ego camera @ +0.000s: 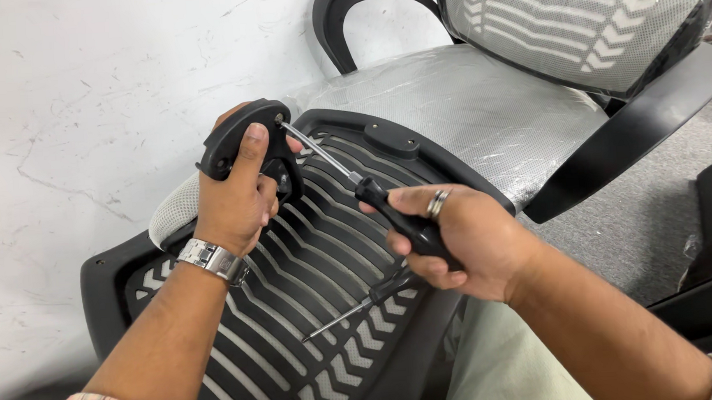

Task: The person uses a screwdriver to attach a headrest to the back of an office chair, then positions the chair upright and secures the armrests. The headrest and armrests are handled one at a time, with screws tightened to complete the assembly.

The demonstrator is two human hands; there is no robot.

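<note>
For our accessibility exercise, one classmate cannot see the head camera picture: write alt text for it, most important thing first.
A person's left hand grips a black plastic bracket against a black slatted chair back lying across their lap, while the right hand points a black-handled screwdriver into it. A second screwdriver lies on the slats; a grey mesh office chair stands behind.

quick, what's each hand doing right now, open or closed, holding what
Left hand: closed, gripping a black plastic bracket against the chair back.
Right hand: closed around a black-handled screwdriver, tip at the bracket; a second tool's shaft sticks out below it.
</note>
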